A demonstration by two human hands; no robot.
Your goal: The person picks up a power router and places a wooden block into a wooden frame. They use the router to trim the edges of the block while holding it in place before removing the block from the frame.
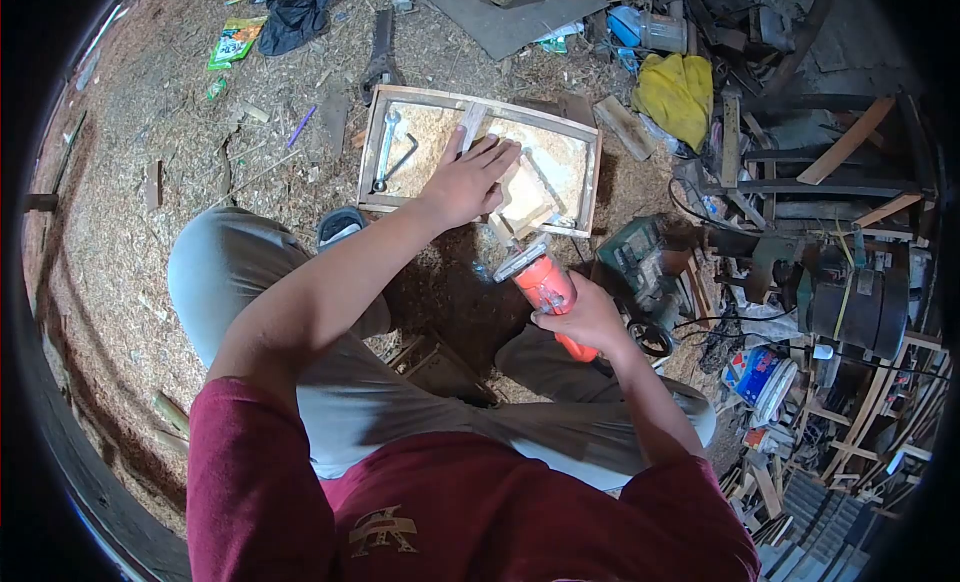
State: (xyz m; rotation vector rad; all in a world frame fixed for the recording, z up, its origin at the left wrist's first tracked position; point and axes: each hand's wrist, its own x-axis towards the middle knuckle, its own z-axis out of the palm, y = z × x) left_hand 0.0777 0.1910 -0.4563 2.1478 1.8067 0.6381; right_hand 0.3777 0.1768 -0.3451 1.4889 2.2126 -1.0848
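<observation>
My right hand (592, 317) is wrapped round an orange-red power tool (545, 285) with a flat metal plate at its front. That plate is close to the lower edge of a shallow wooden tray (595, 182) full of sawdust. My left hand (470, 178) lies with its fingers spread on pale wood pieces in the tray. One wooden strip (473, 120) sticks out above the fingers, and a squarish wooden piece (530, 204) sits between the hand and the tool. A wrench (387, 150) and a bent metal key (403, 156) rest at the tray's left end.
A large dark wrench (381, 47) lies beyond the tray. Yellow cloth (677, 100) and a green case-like object (632, 252) are to the right. Cables, wood offcuts and a dark round machine (850, 304) crowd the far right. A black bag (295, 20) lies at upper left.
</observation>
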